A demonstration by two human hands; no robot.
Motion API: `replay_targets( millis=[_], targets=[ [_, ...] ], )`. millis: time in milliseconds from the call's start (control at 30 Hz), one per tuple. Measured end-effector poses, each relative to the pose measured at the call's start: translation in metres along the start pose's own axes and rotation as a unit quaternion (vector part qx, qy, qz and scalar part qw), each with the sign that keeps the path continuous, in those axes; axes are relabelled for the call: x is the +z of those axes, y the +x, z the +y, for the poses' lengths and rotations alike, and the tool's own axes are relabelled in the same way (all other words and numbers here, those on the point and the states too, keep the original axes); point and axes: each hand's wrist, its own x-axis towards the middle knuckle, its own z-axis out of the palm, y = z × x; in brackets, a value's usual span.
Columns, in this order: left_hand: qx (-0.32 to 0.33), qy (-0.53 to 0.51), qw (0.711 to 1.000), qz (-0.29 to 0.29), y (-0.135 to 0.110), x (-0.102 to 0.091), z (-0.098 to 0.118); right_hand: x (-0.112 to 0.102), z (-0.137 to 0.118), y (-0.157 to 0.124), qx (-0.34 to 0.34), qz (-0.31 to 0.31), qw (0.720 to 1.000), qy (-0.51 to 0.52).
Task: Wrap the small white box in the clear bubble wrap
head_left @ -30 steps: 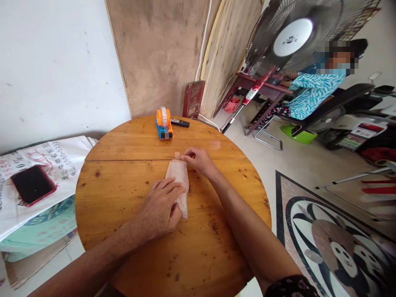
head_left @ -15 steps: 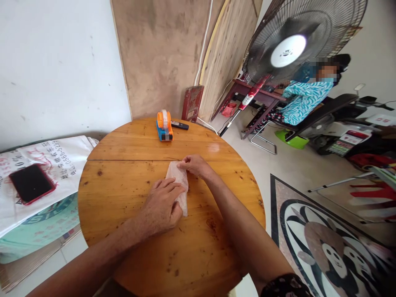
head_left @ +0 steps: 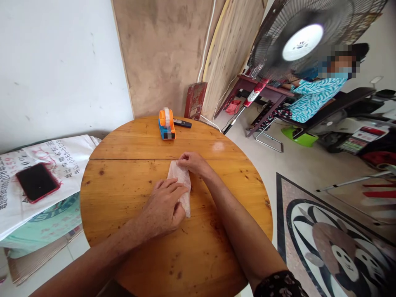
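A small pale pink packet (head_left: 182, 181) lies lengthwise on the round wooden table (head_left: 130, 173). My left hand (head_left: 162, 208) rests flat on its near half, fingers stretched out and pressing it down. My right hand (head_left: 192, 162) has its fingertips curled onto the packet's far end, pressed against it. The packet's lower part is hidden under my left hand. An orange and blue tape dispenser (head_left: 166, 123) stands at the table's far edge, well beyond both hands.
A dark remote (head_left: 182, 123) lies beside the dispenser. A red-cased phone (head_left: 37, 182) sits on printed white sacks at the left. A big standing fan (head_left: 301, 39) and a seated person in a teal top (head_left: 314, 97) are at the right. A patterned panda floor (head_left: 337, 243) lies below.
A short strip of tape stuck up at the packet's far end a second ago; my right hand has since come down over that end and the strip no longer shows. My left hand has stayed put.
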Motion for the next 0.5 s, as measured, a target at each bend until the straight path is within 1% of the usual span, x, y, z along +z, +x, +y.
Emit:
replay_targets(
  millis=[133, 233, 367, 500],
  targets=[
    [0.001, 0.014, 1.0, 0.002, -0.001, 0.002, -0.002, 0.004, -0.002, 0.001, -0.006, 0.013, 1.0, -0.005],
    [0.01, 0.036, 0.999, 0.004, -0.001, -0.001, 0.0, 0.006, -0.001, 0.001, -0.012, 0.019, 1.0, 0.007],
    [0.018, 0.116, 0.993, -0.004, -0.001, -0.01, 0.011, 0.008, 0.002, 0.002, -0.018, 0.029, 0.999, 0.023],
    [0.0, 0.199, 0.979, -0.047, 0.0, -0.016, 0.022, 0.01, 0.005, 0.004, -0.025, 0.033, 0.998, 0.047]
  ],
)
